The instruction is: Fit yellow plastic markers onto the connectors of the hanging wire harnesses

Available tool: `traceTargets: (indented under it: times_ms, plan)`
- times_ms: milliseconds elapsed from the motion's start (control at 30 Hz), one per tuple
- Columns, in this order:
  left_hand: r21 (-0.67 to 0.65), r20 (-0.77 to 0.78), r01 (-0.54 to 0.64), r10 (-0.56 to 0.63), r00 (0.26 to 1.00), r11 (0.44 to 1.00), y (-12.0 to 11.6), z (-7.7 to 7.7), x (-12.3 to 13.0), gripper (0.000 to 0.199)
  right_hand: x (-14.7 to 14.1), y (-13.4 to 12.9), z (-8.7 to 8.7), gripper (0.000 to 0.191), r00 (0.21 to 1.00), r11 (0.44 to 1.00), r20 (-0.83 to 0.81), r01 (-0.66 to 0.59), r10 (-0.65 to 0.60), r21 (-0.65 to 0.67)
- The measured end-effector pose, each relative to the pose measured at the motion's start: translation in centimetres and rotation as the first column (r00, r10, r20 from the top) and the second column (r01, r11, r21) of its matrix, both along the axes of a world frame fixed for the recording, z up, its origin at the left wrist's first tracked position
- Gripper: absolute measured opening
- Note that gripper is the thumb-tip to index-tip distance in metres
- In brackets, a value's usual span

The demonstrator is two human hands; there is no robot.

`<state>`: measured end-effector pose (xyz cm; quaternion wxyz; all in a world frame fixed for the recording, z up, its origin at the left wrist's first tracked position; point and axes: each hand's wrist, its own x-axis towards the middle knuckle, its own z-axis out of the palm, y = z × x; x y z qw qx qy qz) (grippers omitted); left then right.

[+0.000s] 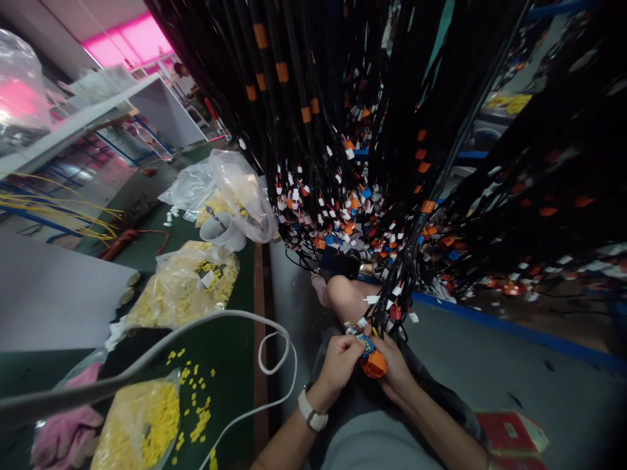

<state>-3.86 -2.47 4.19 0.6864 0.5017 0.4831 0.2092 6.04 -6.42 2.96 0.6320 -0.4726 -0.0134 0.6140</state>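
Note:
Both of my hands are together above my lap, at the lower end of a black cable bundle [416,251]. My left hand [341,360], with a white watch [312,410] on its wrist, pinches at a blue connector [367,347]. Fingers of my right hand [393,365] are wrapped round an orange connector [375,365] right beside the blue one. White and red connectors [395,313] dangle on black wires just above my hands. Parts of the fingers and the small wires between them are hidden.
Many black harnesses [294,65] hang ahead. On the left, a green surface [235,365] bears bags of yellow parts [161,411], scattered yellow pieces [200,424], a white cup [223,232] and a pink cloth [68,431]. A white cable [215,314] crosses its edge.

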Motion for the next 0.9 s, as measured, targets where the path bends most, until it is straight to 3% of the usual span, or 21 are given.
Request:
traceTargets:
  times_ms: [233,333,400,467,767,900]
  plan:
    - [0.145,-0.056,-0.007,0.015,0.998,0.989,0.4,0.6,-0.2,0.043,-0.4,0.5,0.3,0.017,0.998,0.999,-0.042,0.038,-0.04,-0.03]
    - [-0.006,0.056,-0.069,0.069,0.996,0.998,0.8,1.0,-0.6,0.04,-0.7,1.4,0.6,0.02,0.992,0.994,-0.1,0.074,-0.083,-0.083]
    - [-0.174,0.186,-0.129,0.161,0.969,0.976,1.0,1.2,-1.1,0.033,-0.7,1.9,0.6,0.019,0.986,0.992,-0.139,0.073,-0.087,-0.105]
    - [-0.263,0.283,-0.174,0.248,0.926,0.949,1.3,1.3,-1.4,0.024,-0.6,2.1,0.4,0.017,0.98,0.99,-0.174,0.077,-0.096,-0.114]
    - [-0.329,0.379,-0.252,0.372,0.847,0.91,1.9,2.0,-1.9,0.033,-0.2,2.3,-0.6,0.01,0.962,0.988,-0.237,0.112,-0.135,-0.109]
    - [-0.314,0.418,-0.236,0.357,0.835,0.92,1.8,2.4,-2.0,0.027,-0.3,2.6,-0.6,0.006,0.958,0.987,-0.252,0.115,-0.139,-0.11]
